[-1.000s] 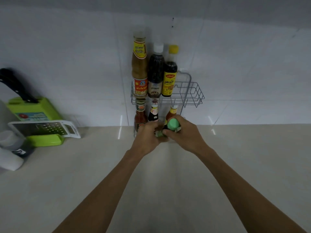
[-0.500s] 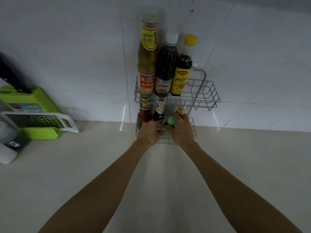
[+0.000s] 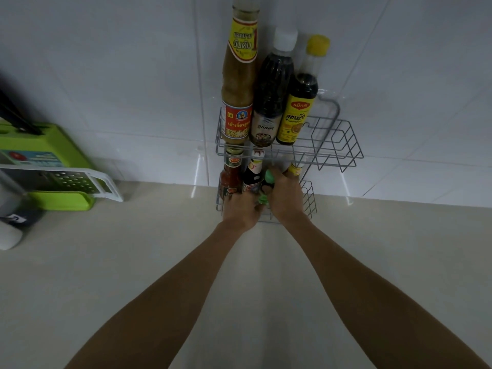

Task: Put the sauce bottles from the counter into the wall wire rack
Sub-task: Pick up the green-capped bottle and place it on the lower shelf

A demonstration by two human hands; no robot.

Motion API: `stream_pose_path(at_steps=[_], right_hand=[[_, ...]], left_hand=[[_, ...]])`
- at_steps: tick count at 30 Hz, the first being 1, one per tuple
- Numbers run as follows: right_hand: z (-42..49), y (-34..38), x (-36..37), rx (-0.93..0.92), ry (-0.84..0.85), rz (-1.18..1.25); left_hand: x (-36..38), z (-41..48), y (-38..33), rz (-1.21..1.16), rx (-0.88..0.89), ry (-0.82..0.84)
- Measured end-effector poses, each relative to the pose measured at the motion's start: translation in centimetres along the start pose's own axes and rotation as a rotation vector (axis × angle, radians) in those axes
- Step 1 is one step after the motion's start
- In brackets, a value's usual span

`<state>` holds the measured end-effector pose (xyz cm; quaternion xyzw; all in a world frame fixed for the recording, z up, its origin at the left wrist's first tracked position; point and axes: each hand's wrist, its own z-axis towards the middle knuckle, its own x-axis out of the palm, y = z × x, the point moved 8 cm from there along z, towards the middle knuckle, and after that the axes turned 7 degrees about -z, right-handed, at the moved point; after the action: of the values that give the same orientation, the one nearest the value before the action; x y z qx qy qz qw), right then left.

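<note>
A grey two-tier wall wire rack (image 3: pixel 343 145) hangs on the white tiles. Its upper shelf holds a tall tan sauce bottle (image 3: pixel 239 83), a dark white-capped bottle (image 3: pixel 273 94) and a yellow-capped bottle (image 3: pixel 302 99). On the lower shelf stand a red chili sauce bottle (image 3: pixel 231 179), a dark bottle (image 3: pixel 253 177) and a yellow-necked bottle (image 3: pixel 295 169). My left hand (image 3: pixel 241 210) and my right hand (image 3: pixel 286 195) both grip a green-capped bottle (image 3: pixel 269 177) at the front of the lower shelf. Its body is mostly hidden by my fingers.
At the left of the beige counter (image 3: pixel 133 262) lie a green chopping board stand (image 3: pixel 45 145) with a dark knife handle, a white grater (image 3: pixel 66 179) and a white container (image 3: pixel 8 235). The upper shelf's right half has free room.
Both hands have carried the green-capped bottle forward from the counter's back edge into the lower shelf. The view has closed in on the rack.
</note>
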<state>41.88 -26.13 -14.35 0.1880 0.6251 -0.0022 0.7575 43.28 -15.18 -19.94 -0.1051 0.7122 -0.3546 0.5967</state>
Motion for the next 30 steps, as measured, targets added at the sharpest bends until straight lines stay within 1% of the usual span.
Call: stream_pose_path(at_steps=[6,10,13,16,20,24,30], right_hand=[[0.3,0.6,-0.4,-0.020,-0.012,-0.021],[0.6,1.0,-1.0,-0.029,0.022,-0.073],[0.5,1.5,-1.8,-0.047,0.010,-0.084],[0.0,1.8,-2.4,-0.055,-0.002,-0.080],[-2.1,1.9,-3.5,-0.083,-0.023,-0.099],[-5.4,1.7,-4.3,-0.108,0.002,-0.084],[-10.4,1.4,-7.1,-0.091,0.033,-0.075]], left_hand=[[0.4,0.2,0.2,0.028,-0.009,0.029],[0.0,0.1,-0.1,-0.031,-0.024,0.036],[-0.9,0.0,-0.6,-0.092,-0.010,0.007],[-1.9,-0.5,-1.1,-0.104,0.006,-0.010],[-3.5,-1.8,-1.7,-0.118,0.025,-0.022],[-4.9,-4.3,-2.1,-0.116,0.044,0.009],[-7.5,-8.8,-3.2,-0.092,0.060,0.041]])
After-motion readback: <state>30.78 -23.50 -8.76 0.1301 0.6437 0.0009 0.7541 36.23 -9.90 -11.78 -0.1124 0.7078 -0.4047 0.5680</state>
